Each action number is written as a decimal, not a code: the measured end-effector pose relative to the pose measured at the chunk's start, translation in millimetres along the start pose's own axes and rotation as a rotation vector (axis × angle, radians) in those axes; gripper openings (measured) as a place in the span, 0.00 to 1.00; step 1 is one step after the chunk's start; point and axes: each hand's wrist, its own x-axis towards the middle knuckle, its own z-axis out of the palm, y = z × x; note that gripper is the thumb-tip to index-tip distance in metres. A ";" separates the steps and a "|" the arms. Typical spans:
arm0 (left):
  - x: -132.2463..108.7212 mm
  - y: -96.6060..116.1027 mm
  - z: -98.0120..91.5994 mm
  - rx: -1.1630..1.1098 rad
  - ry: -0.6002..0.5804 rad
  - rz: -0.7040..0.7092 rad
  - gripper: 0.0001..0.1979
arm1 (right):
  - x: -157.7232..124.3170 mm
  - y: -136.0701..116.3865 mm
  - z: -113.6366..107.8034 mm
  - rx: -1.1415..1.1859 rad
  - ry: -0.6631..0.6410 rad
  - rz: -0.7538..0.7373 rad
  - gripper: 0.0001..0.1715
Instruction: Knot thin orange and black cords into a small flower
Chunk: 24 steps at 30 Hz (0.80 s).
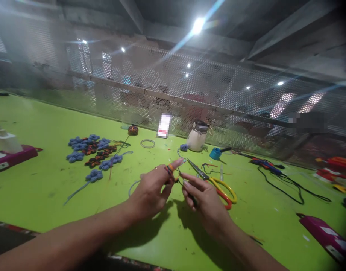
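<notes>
Near the middle of the green table, my left hand (153, 188) is closed on dark multicoloured yarn (169, 169), which wraps round its raised index finger. Facing it, my right hand (205, 201) pinches a thin dark tool that looks like a crochet hook, mostly hidden by the fingers, its tip at the yarn. Scissors (202, 173) with yellow and orange handles lie just beyond my right hand. A grey-blue ring (132, 184) is partly covered by my left hand. To the left lie several crocheted flowers, blue (94, 175) and dark multicoloured (94, 162).
At the back stand a ball of multicoloured yarn (133, 130), a phone with a blurred screen (164, 126), and a lidded pale jar (197, 139). A blue pot (215, 153), a corded tool (267, 166) and power strips (325, 235) lie around. A perforated metal screen (119, 98) edges the table.
</notes>
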 end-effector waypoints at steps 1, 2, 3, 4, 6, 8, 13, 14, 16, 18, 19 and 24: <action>2.2 0.9 0.6 -0.109 0.019 -0.097 0.31 | -1.0 0.8 1.4 0.042 0.010 -0.014 0.22; 4.9 1.4 0.7 -0.237 0.027 -0.214 0.34 | -1.9 1.3 2.3 0.069 0.016 -0.031 0.21; 7.8 1.6 0.4 -0.376 0.026 -0.335 0.37 | -2.4 1.7 2.8 0.084 0.017 -0.049 0.21; 10.6 1.5 -0.4 -0.524 0.021 -0.446 0.39 | -2.6 2.1 2.8 0.088 0.019 -0.069 0.20; 14.7 0.9 -3.3 -0.759 -0.004 -0.589 0.40 | -2.6 2.9 2.0 0.065 0.020 -0.113 0.18; 16.3 0.6 -7.4 -0.877 -0.033 -0.654 0.38 | -2.6 2.9 0.6 -0.002 0.017 -0.160 0.17; 16.8 1.9 -16.7 -0.939 -0.112 -0.714 0.36 | -5.6 -1.7 -3.1 -0.209 -0.045 -0.263 0.20; 17.2 1.7 -17.6 -0.937 -0.127 -0.711 0.36 | -6.3 -3.0 -4.3 -0.244 -0.065 -0.273 0.20; 18.2 0.8 -18.7 -0.929 -0.156 -0.698 0.36 | -7.3 -6.2 -7.4 -0.330 -0.101 -0.306 0.19; 19.5 -0.4 -19.6 -0.905 -0.182 -0.682 0.37 | -7.6 -11.2 -11.5 -0.438 -0.130 -0.373 0.17; 20.1 -0.9 -20.1 -0.883 -0.191 -0.672 0.37 | -7.6 -14.6 -13.7 -0.500 -0.144 -0.415 0.16; 22.4 -0.2 -23.2 -0.745 -0.202 -0.604 0.37 | -6.4 -34.5 -23.8 -0.832 -0.286 -0.549 0.16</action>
